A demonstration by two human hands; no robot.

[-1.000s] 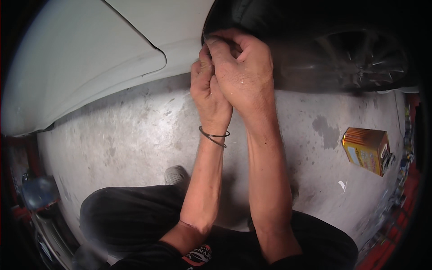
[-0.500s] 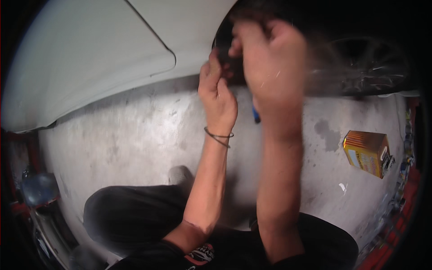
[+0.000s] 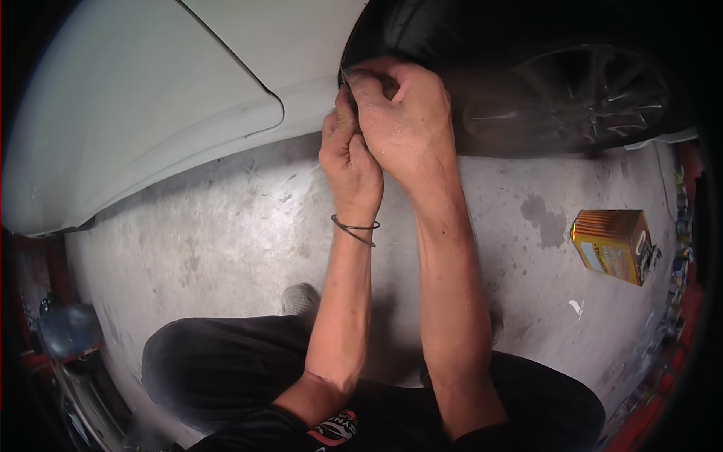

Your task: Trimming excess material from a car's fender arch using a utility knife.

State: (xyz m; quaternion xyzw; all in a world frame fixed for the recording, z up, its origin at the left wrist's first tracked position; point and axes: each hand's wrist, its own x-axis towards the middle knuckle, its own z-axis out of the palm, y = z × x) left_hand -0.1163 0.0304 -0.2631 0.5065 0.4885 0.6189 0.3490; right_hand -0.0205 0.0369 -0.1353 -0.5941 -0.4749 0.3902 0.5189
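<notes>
My right hand (image 3: 409, 124) is at the edge of a white car's body panel (image 3: 305, 53), where the panel meets the dark wheel arch (image 3: 422, 34). Its thumb and fingers are pinched together at that edge; whatever is between them is too small or hidden to name. Just below and to the left, my left hand (image 3: 351, 166) reaches up to the same edge. Its fingers are curled, with the fingertips partly behind the right hand, and what they grip cannot be made out. A thin dark band (image 3: 354, 226) circles my left wrist.
A spoked wheel (image 3: 595, 102) stands in the dark at the upper right. On the stained concrete floor (image 3: 218, 226), a gold and orange metal can (image 3: 611, 245) is at the right. A bluish container (image 3: 69, 330) sits at the far left, and assorted items line the right rim.
My right hand, blurred and raised farther right before, has come left and down to the panel edge beside my left hand. A blue object formerly visible near my right wrist is out of sight.
</notes>
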